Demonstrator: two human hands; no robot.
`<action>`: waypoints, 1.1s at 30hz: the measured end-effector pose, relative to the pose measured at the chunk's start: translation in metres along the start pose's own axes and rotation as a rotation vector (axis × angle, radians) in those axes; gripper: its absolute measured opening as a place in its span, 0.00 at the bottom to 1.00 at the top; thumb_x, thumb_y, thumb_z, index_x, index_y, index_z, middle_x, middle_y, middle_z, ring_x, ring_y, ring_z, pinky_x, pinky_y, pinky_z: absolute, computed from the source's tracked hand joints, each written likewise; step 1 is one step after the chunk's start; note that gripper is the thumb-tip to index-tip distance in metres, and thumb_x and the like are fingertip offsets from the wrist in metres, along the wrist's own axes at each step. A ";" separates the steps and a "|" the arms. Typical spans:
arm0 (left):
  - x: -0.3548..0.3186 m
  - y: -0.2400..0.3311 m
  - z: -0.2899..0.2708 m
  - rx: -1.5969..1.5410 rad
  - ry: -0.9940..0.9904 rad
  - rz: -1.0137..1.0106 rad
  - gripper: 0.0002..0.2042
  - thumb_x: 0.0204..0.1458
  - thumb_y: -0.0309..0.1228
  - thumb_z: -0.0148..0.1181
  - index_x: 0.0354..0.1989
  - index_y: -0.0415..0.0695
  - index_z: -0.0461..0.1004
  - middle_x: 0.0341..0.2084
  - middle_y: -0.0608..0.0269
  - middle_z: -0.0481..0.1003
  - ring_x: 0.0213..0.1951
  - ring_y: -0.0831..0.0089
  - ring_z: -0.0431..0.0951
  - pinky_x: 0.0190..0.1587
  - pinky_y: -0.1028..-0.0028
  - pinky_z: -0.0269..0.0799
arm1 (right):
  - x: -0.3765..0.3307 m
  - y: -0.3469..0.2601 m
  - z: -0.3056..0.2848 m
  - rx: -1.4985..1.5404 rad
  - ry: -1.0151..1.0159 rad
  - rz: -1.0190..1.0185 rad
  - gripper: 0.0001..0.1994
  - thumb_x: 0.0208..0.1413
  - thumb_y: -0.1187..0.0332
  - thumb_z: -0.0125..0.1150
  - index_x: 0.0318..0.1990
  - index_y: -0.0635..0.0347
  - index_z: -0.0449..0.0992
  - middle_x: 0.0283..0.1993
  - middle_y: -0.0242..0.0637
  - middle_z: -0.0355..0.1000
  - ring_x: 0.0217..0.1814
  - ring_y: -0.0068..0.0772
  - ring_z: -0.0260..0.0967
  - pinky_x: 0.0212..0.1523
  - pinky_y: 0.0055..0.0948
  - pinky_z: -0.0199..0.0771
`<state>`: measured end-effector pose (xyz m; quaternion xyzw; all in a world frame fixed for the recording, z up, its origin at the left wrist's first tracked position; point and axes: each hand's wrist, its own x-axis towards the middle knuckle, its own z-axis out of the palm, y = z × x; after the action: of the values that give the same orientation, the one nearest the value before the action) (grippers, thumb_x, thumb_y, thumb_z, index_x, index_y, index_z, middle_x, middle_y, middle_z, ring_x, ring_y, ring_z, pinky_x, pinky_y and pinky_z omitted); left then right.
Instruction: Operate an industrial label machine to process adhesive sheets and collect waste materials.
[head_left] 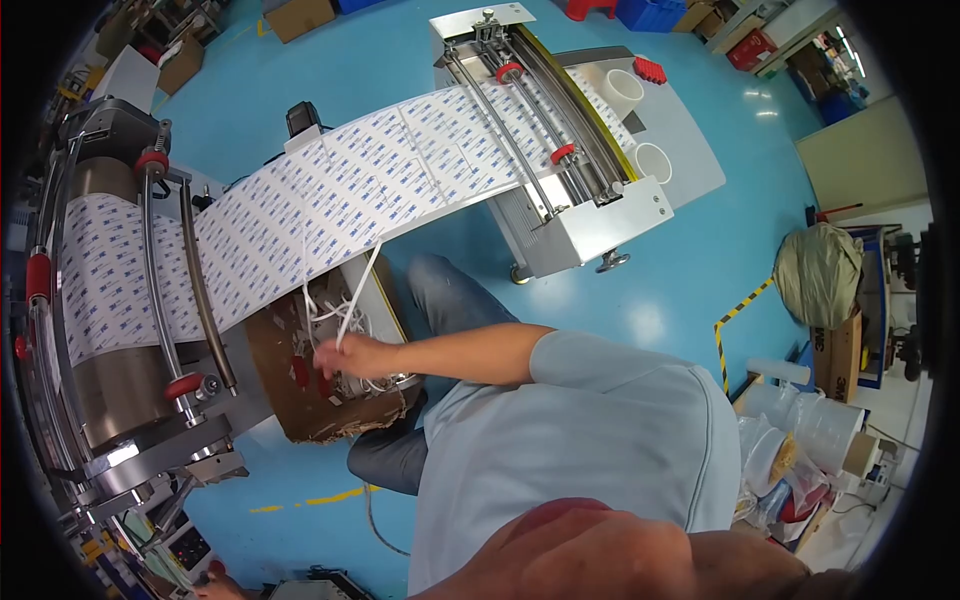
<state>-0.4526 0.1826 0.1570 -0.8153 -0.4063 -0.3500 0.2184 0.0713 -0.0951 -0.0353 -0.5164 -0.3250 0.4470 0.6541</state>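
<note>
as printed web (300, 210) spans overhead, cardboard box (310, 400) below

White web (330, 195) printed with rows of small blue marks; red roller collars (152, 162); brown cardboard box (300, 400); bright blue floor (690, 270).

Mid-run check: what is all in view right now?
web: 1, white with blue print, spanning both machines
machines: 2, grey metal, left and top
strips: several, white, hanging from web into box
box: 1, brown cardboard, under web
cores: 2, white, on top machine
sack: 1, green, right
floor: blue
right hand: pinching strips over box
left arm: bare, bottom edge, grip not discernible
</note>
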 end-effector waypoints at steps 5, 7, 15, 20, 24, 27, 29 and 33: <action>0.004 -0.010 0.015 0.952 -0.244 0.053 0.25 0.51 0.41 0.51 0.47 0.27 0.64 0.39 0.32 0.69 0.36 0.43 0.72 0.41 0.54 0.69 | -0.006 0.009 0.007 -0.085 -0.349 -0.048 0.12 0.61 0.61 0.43 0.39 0.59 0.71 0.28 0.30 0.73 0.33 0.23 0.69 0.38 0.25 0.67; 0.008 -0.014 0.014 0.880 -0.357 -0.316 0.34 0.47 0.49 0.56 0.58 0.39 0.59 0.54 0.51 0.64 0.52 0.55 0.68 0.50 0.60 0.66 | -0.007 0.017 0.007 -0.029 -0.221 0.175 0.11 0.62 0.63 0.42 0.39 0.58 0.70 0.29 0.30 0.73 0.33 0.22 0.69 0.37 0.25 0.68; 0.010 0.002 0.008 0.682 -0.326 -0.516 0.30 0.47 0.39 0.55 0.59 0.42 0.57 0.55 0.50 0.62 0.53 0.53 0.66 0.50 0.59 0.66 | -0.017 0.030 0.020 -0.202 -0.230 0.074 0.12 0.60 0.63 0.41 0.40 0.58 0.71 0.29 0.32 0.73 0.34 0.29 0.70 0.38 0.27 0.67; 0.009 0.007 0.007 0.673 -0.301 -0.502 0.30 0.48 0.40 0.55 0.59 0.43 0.58 0.55 0.49 0.62 0.54 0.53 0.65 0.50 0.59 0.65 | -0.023 0.032 0.030 -0.188 -0.322 0.106 0.11 0.60 0.64 0.42 0.39 0.58 0.70 0.29 0.32 0.73 0.32 0.28 0.69 0.37 0.27 0.67; 0.005 0.019 0.009 0.600 -0.262 -0.515 0.30 0.48 0.40 0.56 0.58 0.40 0.58 0.54 0.48 0.63 0.53 0.52 0.65 0.51 0.58 0.64 | -0.016 0.029 0.029 -0.166 -0.237 0.181 0.10 0.60 0.65 0.42 0.39 0.58 0.70 0.30 0.30 0.73 0.32 0.25 0.67 0.37 0.25 0.66; -0.018 0.082 0.019 0.303 -0.061 -0.308 0.25 0.50 0.36 0.57 0.54 0.35 0.61 0.51 0.47 0.66 0.52 0.50 0.65 0.53 0.57 0.61 | -0.015 0.024 0.024 -0.194 -0.231 0.161 0.11 0.60 0.64 0.43 0.39 0.58 0.71 0.30 0.30 0.73 0.33 0.25 0.67 0.36 0.25 0.66; -0.056 0.171 0.048 -0.043 -0.237 -0.430 0.23 0.50 0.32 0.58 0.54 0.38 0.63 0.49 0.51 0.67 0.52 0.59 0.66 0.53 0.64 0.61 | -0.016 0.024 0.023 -0.185 -0.227 0.194 0.11 0.60 0.63 0.43 0.38 0.59 0.71 0.30 0.30 0.73 0.33 0.25 0.67 0.37 0.25 0.66; -0.078 0.364 0.104 -1.197 -0.819 -0.619 0.25 0.54 0.30 0.55 0.59 0.39 0.57 0.55 0.53 0.64 0.54 0.66 0.65 0.55 0.69 0.60 | -0.023 0.033 0.028 -0.164 -0.270 0.170 0.10 0.59 0.64 0.45 0.39 0.59 0.72 0.32 0.33 0.73 0.37 0.28 0.68 0.39 0.27 0.67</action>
<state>-0.1480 0.0001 0.0034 -0.7082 -0.4056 -0.2259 -0.5319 0.0290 -0.1030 -0.0594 -0.5289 -0.4006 0.5380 0.5199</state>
